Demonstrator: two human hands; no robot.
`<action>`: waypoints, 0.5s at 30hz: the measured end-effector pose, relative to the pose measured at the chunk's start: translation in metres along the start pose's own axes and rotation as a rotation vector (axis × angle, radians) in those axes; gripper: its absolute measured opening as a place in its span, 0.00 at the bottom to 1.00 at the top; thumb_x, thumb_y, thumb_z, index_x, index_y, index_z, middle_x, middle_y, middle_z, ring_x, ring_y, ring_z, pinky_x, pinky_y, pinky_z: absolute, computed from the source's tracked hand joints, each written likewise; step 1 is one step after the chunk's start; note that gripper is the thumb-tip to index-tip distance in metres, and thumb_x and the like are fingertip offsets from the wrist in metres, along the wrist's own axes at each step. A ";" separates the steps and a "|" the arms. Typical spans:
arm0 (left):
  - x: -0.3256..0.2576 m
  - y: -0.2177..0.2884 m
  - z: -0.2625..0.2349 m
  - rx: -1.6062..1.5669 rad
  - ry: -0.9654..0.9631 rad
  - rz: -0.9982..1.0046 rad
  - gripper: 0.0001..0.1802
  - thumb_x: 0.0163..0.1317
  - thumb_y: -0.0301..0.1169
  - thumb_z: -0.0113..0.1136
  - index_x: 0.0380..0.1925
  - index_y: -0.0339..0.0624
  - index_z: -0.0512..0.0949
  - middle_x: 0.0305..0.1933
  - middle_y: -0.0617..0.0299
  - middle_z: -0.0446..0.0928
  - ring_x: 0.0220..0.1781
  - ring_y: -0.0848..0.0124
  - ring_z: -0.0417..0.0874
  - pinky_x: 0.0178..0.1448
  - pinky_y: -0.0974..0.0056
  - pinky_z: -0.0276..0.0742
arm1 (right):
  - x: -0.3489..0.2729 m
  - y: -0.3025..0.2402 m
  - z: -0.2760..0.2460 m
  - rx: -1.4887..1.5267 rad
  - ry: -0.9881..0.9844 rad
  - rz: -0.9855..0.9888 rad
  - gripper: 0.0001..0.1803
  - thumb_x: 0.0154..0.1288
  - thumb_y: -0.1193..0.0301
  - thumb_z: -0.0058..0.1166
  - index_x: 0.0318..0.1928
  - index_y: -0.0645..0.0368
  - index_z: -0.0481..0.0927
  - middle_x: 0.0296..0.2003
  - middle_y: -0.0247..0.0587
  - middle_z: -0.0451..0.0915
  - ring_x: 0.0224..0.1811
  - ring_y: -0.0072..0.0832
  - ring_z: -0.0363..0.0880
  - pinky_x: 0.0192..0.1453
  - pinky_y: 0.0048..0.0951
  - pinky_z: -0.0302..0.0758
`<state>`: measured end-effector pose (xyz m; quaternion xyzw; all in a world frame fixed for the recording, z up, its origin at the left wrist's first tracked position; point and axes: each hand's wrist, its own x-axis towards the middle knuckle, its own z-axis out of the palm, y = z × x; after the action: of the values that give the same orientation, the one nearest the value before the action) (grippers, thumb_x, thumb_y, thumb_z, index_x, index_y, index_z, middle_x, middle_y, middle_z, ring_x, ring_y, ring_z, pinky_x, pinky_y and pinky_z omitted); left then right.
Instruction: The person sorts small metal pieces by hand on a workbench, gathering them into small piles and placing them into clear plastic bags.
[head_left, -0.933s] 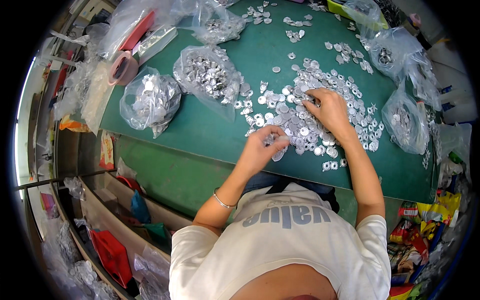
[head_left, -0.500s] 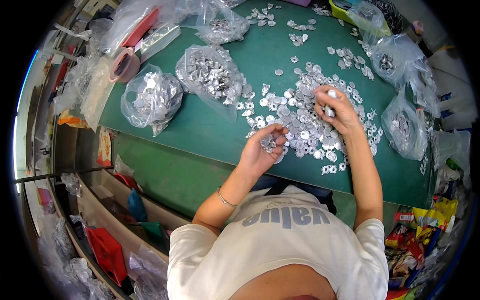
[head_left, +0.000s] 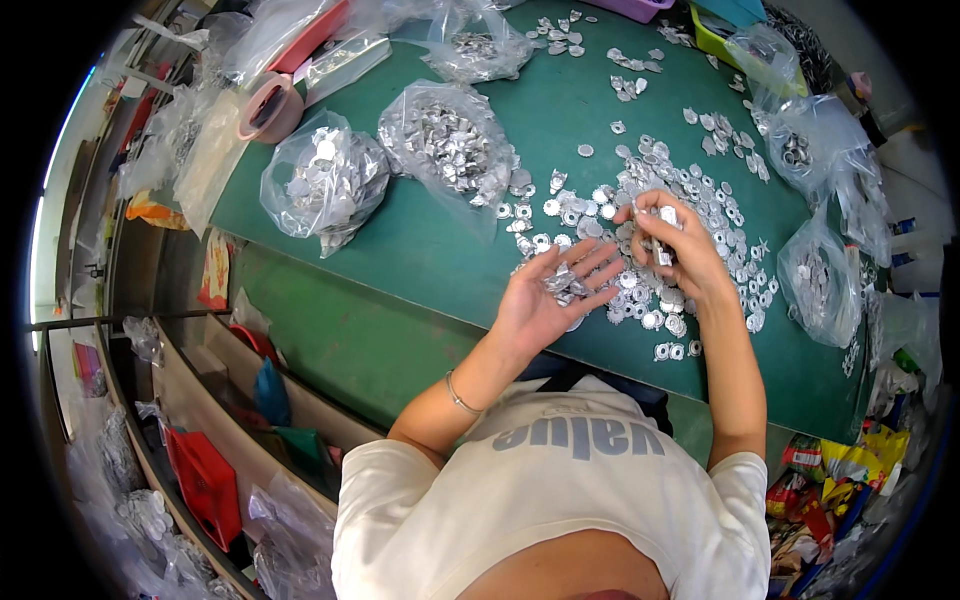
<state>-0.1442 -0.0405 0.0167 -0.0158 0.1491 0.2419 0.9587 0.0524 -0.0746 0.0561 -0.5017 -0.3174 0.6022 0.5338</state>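
Observation:
My left hand [head_left: 530, 314] is palm up over the near side of the table, its fingers stretched out, with a small heap of silver metal pieces [head_left: 564, 285] lying in it. Just to its right, my right hand [head_left: 694, 252] curls its fingers around some silver metal parts [head_left: 664, 234]; their exact shape is partly hidden. Beneath and beyond both hands spreads a loose pile of flat, scalloped silver metal discs [head_left: 648, 165], some with a hole in the middle. Part of this pile is covered by my hands.
Clear plastic bags of metal parts [head_left: 455, 140], [head_left: 325, 185] stand at the left of the green table [head_left: 400, 268]. Another bag [head_left: 815, 275] sits at the right edge. A pink container [head_left: 271, 108] is at the far left. Small groups of parts [head_left: 628, 88] lie farther back.
My left hand has opened its fingers, showing the pieces in its palm, and moved closer to the right hand. The right hand stays closed over the pile. The whole view has shifted slightly.

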 end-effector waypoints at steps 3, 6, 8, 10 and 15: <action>0.001 -0.005 0.011 0.037 0.086 -0.088 0.26 0.67 0.42 0.40 0.57 0.32 0.62 0.62 0.45 0.62 0.65 0.49 0.61 0.66 0.41 0.58 | -0.010 0.011 0.017 -0.008 -0.004 -0.132 0.10 0.57 0.77 0.51 0.41 0.61 0.71 0.36 0.42 0.76 0.24 0.19 0.74 0.17 0.14 0.63; 0.004 -0.011 0.012 0.055 0.207 -0.141 0.25 0.67 0.44 0.40 0.56 0.36 0.64 0.59 0.49 0.65 0.62 0.51 0.66 0.63 0.40 0.62 | -0.021 0.018 0.036 -0.491 0.025 -0.349 0.10 0.52 0.78 0.55 0.38 0.62 0.75 0.36 0.40 0.76 0.28 0.26 0.75 0.30 0.22 0.71; 0.006 -0.015 0.010 0.022 0.181 -0.124 0.22 0.68 0.44 0.39 0.51 0.41 0.67 0.53 0.55 0.68 0.55 0.60 0.71 0.60 0.51 0.67 | -0.023 0.028 0.047 -0.753 0.073 -0.609 0.10 0.48 0.78 0.58 0.34 0.62 0.78 0.35 0.41 0.76 0.34 0.34 0.75 0.38 0.30 0.71; 0.013 -0.018 0.000 -0.093 0.085 -0.119 0.19 0.68 0.45 0.39 0.46 0.42 0.69 0.45 0.60 0.72 0.50 0.68 0.73 0.57 0.57 0.70 | -0.026 0.031 0.054 -0.914 0.090 -0.757 0.09 0.46 0.77 0.60 0.32 0.61 0.79 0.35 0.41 0.76 0.39 0.39 0.74 0.42 0.35 0.70; 0.013 -0.024 0.008 -0.068 0.046 0.002 0.15 0.65 0.42 0.44 0.44 0.45 0.72 0.47 0.61 0.73 0.50 0.69 0.74 0.57 0.59 0.68 | -0.039 0.027 0.063 -1.228 0.073 -0.759 0.18 0.48 0.71 0.60 0.42 0.60 0.76 0.43 0.42 0.72 0.50 0.41 0.68 0.59 0.48 0.57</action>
<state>-0.1200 -0.0553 0.0195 -0.0540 0.1627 0.2474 0.9536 -0.0193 -0.1090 0.0600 -0.5863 -0.7326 0.0712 0.3383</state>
